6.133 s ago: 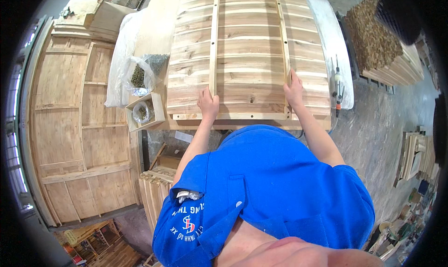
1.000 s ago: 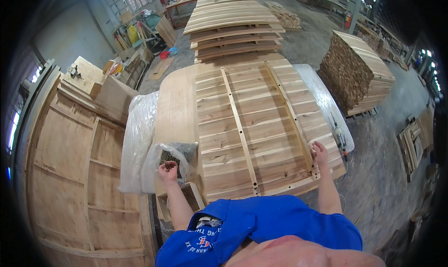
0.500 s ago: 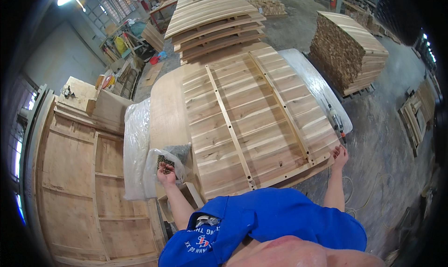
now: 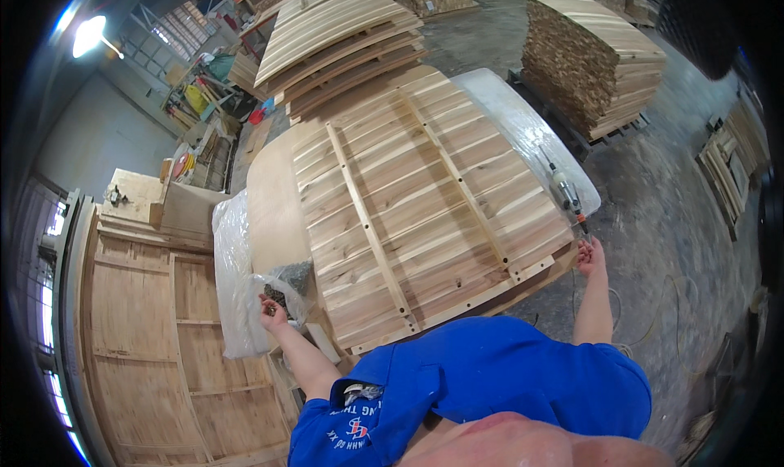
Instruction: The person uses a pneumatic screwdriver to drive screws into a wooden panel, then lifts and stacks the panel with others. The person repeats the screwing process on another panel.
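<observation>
A wide slatted wooden panel (image 4: 392, 230) lies in front of me with two long battens (image 4: 365, 222) across it, dotted with dark holes. At its left, my left hand (image 4: 273, 315) is palm up at the mouth of a clear plastic bag (image 4: 291, 298). Its curled fingers hold a few small metal fittings, too small to name exactly; more dark pieces fill the bag. Off the panel's right corner, my right hand (image 4: 590, 257) has its fingers curled just below the orange end of a power screwdriver (image 4: 566, 191). Whether anything is inside those fingers is not visible.
Stacked slatted panels (image 4: 343, 46) stand beyond the work surface. A tall wood stack (image 4: 592, 67) is at the far right. Plastic-wrapped padding (image 4: 539, 132) edges the right side. A framed wooden board (image 4: 135, 328) leans at left. A hose (image 4: 678, 304) lies on the floor.
My right hand has moved slightly forward, up to the screwdriver's end. My left hand's fingers have curled further at the bag. The whole view has shifted with my head.
</observation>
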### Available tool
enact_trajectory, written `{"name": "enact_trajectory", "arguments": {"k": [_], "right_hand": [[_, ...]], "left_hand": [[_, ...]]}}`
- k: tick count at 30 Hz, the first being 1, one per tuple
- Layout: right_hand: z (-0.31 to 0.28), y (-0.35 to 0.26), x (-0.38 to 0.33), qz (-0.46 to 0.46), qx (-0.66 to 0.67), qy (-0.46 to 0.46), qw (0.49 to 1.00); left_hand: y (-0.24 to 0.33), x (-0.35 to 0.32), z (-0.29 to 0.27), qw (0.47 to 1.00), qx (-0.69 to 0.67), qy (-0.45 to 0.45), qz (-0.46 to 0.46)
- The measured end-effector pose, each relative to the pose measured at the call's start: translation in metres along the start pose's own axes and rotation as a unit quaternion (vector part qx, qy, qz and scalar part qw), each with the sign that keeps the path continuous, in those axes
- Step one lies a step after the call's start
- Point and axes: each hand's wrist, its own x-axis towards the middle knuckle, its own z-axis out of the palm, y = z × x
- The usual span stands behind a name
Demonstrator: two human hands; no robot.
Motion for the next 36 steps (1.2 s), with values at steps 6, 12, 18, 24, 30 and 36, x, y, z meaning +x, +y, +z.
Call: {"name": "enact_trajectory", "arguments": {"k": [6, 12, 18, 24, 30, 36], "right_hand": [[-0.019, -0.04, 0.004, 0.061, -0.296, 0.02, 0.953], [0.007, -0.009, 0.001, 0.154, -0.305, -0.044, 0.939], [-0.004, -0.011, 0.068, -0.082, -0.026, -0.018, 0.996], [0.017, -0.045, 0.081, -0.197, 0.046, 0.058, 0.978], [0.113, -0.11, 0.027, -0.436, 0.047, -0.232, 0.868], [0.201, -0.136, 0.018, -0.456, -0.221, -0.29, 0.812]], "left_hand": [[-0.055, -0.013, 0.008, 0.971, -0.075, -0.225, -0.016], [-0.172, -0.032, -0.055, 0.921, 0.061, -0.274, -0.27], [-0.259, -0.062, -0.041, 0.902, 0.032, -0.22, -0.369], [-0.286, -0.075, -0.036, 0.943, 0.152, -0.096, -0.279], [-0.283, -0.103, -0.086, 0.908, 0.246, -0.092, -0.327], [-0.297, -0.108, -0.094, 0.88, 0.231, -0.146, -0.388]]}}
